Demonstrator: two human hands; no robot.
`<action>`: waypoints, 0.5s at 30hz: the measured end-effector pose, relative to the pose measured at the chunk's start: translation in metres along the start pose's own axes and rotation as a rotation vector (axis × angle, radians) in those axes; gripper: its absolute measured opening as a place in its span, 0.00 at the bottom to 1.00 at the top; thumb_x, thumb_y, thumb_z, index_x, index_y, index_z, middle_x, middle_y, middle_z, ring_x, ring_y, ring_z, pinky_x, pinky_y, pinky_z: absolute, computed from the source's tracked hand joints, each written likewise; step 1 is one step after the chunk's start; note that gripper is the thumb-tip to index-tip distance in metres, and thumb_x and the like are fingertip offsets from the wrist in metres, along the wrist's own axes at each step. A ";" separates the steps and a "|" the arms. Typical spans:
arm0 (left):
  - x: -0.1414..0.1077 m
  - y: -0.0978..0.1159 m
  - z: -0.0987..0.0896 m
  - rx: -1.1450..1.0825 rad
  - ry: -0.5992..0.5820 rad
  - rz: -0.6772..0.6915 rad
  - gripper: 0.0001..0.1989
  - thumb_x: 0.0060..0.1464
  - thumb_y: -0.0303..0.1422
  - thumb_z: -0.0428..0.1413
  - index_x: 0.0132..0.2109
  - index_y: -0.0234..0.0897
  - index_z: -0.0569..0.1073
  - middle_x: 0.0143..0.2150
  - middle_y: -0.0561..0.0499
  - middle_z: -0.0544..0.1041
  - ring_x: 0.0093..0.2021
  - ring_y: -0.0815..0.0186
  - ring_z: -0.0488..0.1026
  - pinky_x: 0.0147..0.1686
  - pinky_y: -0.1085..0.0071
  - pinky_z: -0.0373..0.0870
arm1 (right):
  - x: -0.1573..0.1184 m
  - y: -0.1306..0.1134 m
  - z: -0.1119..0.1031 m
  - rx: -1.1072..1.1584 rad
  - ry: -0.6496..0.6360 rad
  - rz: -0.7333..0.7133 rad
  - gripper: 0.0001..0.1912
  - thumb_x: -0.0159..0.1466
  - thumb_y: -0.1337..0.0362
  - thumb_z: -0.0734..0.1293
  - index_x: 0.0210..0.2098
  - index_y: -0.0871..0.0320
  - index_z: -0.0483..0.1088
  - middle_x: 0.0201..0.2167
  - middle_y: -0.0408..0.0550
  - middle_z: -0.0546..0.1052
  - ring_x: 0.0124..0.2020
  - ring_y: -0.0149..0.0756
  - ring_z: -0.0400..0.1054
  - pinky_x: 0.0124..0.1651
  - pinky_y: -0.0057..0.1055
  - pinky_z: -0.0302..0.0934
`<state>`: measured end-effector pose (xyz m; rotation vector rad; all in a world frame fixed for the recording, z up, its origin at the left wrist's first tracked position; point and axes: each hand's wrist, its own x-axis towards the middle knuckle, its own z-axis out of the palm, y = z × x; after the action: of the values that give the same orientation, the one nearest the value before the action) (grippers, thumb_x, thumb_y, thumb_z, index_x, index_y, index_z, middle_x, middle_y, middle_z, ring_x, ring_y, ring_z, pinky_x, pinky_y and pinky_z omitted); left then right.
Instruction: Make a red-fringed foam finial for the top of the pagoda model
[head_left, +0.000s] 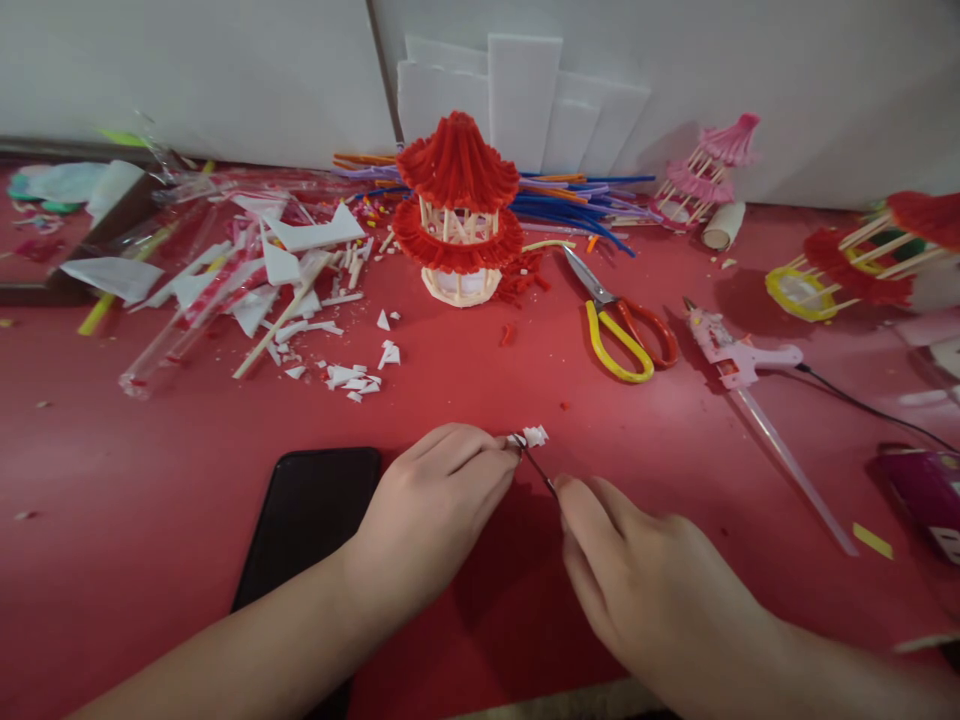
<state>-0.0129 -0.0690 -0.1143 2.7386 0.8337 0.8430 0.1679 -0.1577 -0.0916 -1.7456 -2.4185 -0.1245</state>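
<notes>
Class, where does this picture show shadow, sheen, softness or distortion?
In the head view, shadow darkens the red tabletop between the left hand and right hand; head view, pale sheen lies toward the tabletop's left; head view, white pieces by the left hand look soft; head view, the red-and-yellow model at right looks stretched, perhaps by a wide lens.

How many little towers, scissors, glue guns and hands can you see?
Little towers: 3 (middle red one, pink one, right-edge one)
Scissors: 1 pair
Glue gun: 1
Hands: 2 (left hand, right hand)
Total: 7
</notes>
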 end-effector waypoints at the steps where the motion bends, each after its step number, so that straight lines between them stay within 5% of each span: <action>1: 0.000 0.000 0.000 -0.003 -0.003 -0.001 0.13 0.66 0.26 0.48 0.36 0.35 0.76 0.33 0.49 0.79 0.34 0.64 0.76 0.36 0.68 0.76 | 0.000 0.000 0.000 -0.007 -0.001 0.000 0.16 0.57 0.77 0.56 0.42 0.60 0.65 0.24 0.43 0.72 0.10 0.33 0.62 0.15 0.30 0.41; 15: -0.001 0.001 0.000 -0.037 -0.018 -0.033 0.12 0.65 0.26 0.49 0.36 0.35 0.76 0.34 0.49 0.79 0.35 0.66 0.76 0.37 0.69 0.76 | 0.002 -0.006 -0.001 -0.066 -0.007 -0.003 0.16 0.55 0.77 0.57 0.41 0.62 0.67 0.23 0.44 0.72 0.10 0.31 0.61 0.16 0.30 0.39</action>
<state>-0.0131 -0.0704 -0.1143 2.6884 0.8491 0.8185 0.1620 -0.1572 -0.0901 -1.7722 -2.4495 -0.2015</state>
